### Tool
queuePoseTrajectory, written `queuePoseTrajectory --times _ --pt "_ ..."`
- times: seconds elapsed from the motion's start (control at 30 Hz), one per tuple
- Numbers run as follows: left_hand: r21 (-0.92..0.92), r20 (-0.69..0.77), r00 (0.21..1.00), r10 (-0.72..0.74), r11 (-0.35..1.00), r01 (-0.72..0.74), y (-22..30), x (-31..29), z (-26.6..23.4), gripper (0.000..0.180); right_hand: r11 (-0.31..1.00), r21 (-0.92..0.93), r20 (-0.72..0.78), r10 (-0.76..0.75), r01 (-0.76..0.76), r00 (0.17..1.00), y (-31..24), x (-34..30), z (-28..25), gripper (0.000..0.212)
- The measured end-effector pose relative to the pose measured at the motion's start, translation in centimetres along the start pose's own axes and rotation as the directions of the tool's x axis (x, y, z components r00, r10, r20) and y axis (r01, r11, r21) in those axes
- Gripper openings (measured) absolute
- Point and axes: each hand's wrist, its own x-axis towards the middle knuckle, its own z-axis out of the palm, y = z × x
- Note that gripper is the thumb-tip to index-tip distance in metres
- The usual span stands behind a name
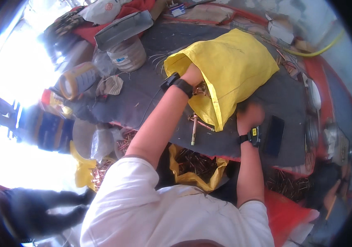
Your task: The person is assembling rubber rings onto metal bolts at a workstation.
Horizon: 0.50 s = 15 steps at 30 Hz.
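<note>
A large yellow sack (242, 61) lies on its side on the dark cloth, its mouth facing me. My left hand (193, 75) reaches into that mouth, and the sack hides its fingers. Copper-coloured bolts (202, 89) show inside, beside my left wrist. Two or so loose bolts (194, 129) lie on the cloth just below the sack's lower lip. My right hand (251, 114) is at the sack's near right side, blurred, with its fingers not distinguishable; whether it touches the sack I cannot tell. Both wrists wear black straps with small devices.
A dark phone (274, 136) lies right of my right wrist. Below the table edge, an open yellow sack (198, 177) holds many bolts. A white bucket (127, 54) and a tipped jar (78, 80) stand left. A red sheet (285, 216) hangs lower right. Another person's dark-clothed legs (48, 206) show lower left.
</note>
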Motion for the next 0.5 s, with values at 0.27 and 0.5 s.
queuePoseTrajectory --times 0.27,0.5 --pt "-0.229 -0.026 0.999 0.032 0.973 -0.037 2.6 -7.3 -1.5 0.042 0.999 -0.034 -0.020 -0.007 0.007 1.000 0.3 -0.3 0.2 0.055" --pt "-0.264 -0.197 0.979 0.057 0.958 -0.109 -1.1 -5.4 -2.5 0.043 0.999 -0.044 -0.032 -0.017 0.016 0.999 0.7 -0.3 1.2 0.057"
